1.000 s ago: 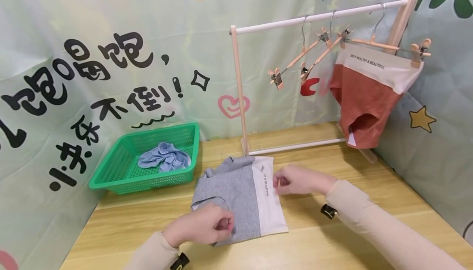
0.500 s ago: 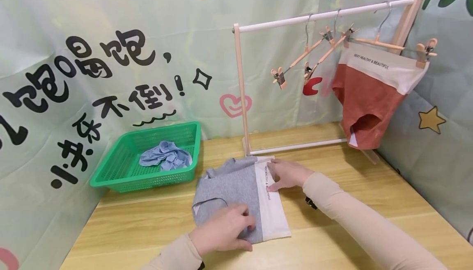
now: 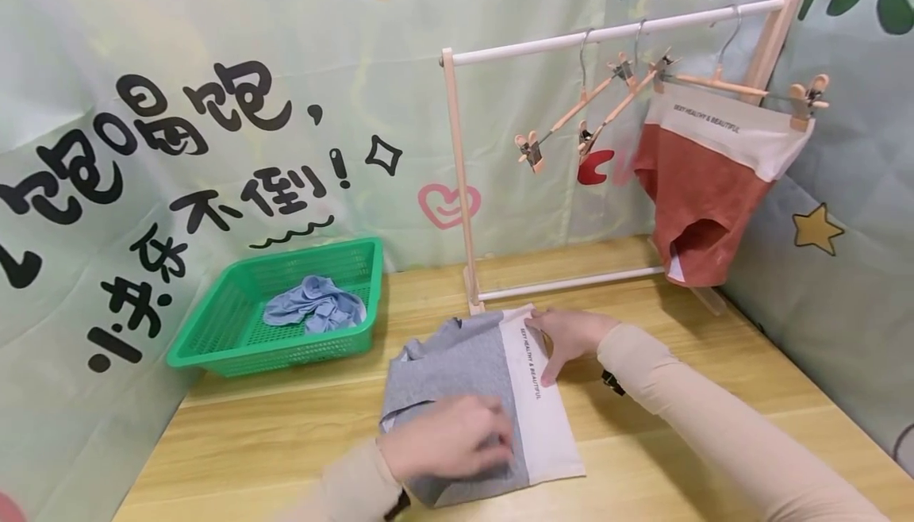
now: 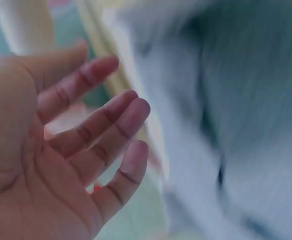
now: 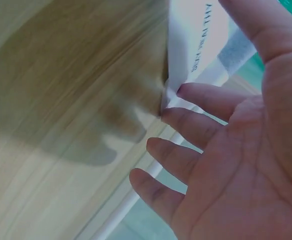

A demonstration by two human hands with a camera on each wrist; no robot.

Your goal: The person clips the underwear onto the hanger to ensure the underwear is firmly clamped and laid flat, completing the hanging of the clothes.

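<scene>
A pair of grey briefs lies spread on the table in the head view, its white printed waistband facing right. My right hand is at the far corner of that waistband, fingertips touching it and thumb apart along its edge. The right wrist view shows the same hand with fingers extended and two fingertips at the white fabric. Over the lower grey part is my left hand, blurred. In the left wrist view its fingers are loosely bent beside the blurred grey cloth, with nothing between them.
A green basket holding crumpled blue cloth stands at the back left. Behind the briefs is a rack with clip hangers. Red briefs with a white waistband hang from its right hanger. Fabric walls enclose the table.
My right hand has come onto the waistband's far corner. The left hand has moved right over the grey cloth. The grey briefs have shifted slightly right and nearer.
</scene>
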